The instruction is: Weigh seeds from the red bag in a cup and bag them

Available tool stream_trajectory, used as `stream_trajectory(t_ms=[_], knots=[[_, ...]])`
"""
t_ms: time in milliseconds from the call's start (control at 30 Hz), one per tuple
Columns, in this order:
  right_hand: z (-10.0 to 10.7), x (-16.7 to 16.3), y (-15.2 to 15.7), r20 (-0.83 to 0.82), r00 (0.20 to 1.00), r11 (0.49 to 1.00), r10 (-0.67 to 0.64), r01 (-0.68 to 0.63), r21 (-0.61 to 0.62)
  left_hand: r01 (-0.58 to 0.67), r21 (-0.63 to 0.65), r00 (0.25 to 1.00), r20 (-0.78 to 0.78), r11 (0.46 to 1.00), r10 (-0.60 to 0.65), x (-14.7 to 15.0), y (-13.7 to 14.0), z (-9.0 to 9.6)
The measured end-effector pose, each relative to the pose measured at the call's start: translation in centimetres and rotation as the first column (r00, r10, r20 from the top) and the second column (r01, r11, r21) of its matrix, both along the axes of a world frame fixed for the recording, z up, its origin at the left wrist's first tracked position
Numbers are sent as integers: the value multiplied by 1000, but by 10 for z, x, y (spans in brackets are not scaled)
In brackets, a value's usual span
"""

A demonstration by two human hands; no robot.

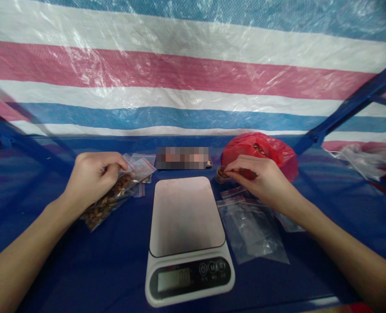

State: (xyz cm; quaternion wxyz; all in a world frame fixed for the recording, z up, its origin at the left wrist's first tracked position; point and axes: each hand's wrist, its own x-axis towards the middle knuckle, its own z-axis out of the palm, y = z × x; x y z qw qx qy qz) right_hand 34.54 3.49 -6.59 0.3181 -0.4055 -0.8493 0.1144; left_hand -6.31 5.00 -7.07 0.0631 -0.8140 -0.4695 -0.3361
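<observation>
My left hand (96, 176) is closed, its fingertips pinching the top edge of a clear zip bag (109, 200) of brown, nut-like pieces. More small zip bags (143, 167) lie just beyond that bag. Over a small clear cup (221, 175) of brown bits, the thumb and fingers of my right hand (254, 176) are pinched together at the rim. What they grip, if anything, is too small to make out. Between the hands stands a white kitchen scale (188, 217), its metal plate bare and its display blurred.
Behind my right hand sits a red plastic bag (241, 145) with brown pieces inside. Flat zip bags (253, 230) lie right of the scale. A pixelated object (182, 158) rests behind it. Blue frame bars (339, 113) and a striped sheet (179, 74) bound the blue surface.
</observation>
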Motion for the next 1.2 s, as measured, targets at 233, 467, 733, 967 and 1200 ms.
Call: stream_trajectory(t_ms=[233, 467, 733, 967, 1200], knots=[[-2, -1, 1, -23, 999, 999, -37, 36, -23, 6, 18, 1000, 10, 1000, -7, 0, 2, -2], [-4, -1, 1, -38, 996, 995, -86, 85, -46, -7, 5, 999, 33, 1000, 7, -1, 2, -3], [-1, -3, -2, -66, 993, 991, -94, 87, -104, -52, -93, 998, 22, 994, 55, 5, -2, 5], [-2, -2, -2, -39, 998, 996, -48, 45, -83, -64, -102, 998, 14, 993, 66, 2, -2, 3], [-2, -4, -2, -33, 999, 997, -34, 32, -73, -47, -79, 999, 3, 996, 48, 1, -1, 2]])
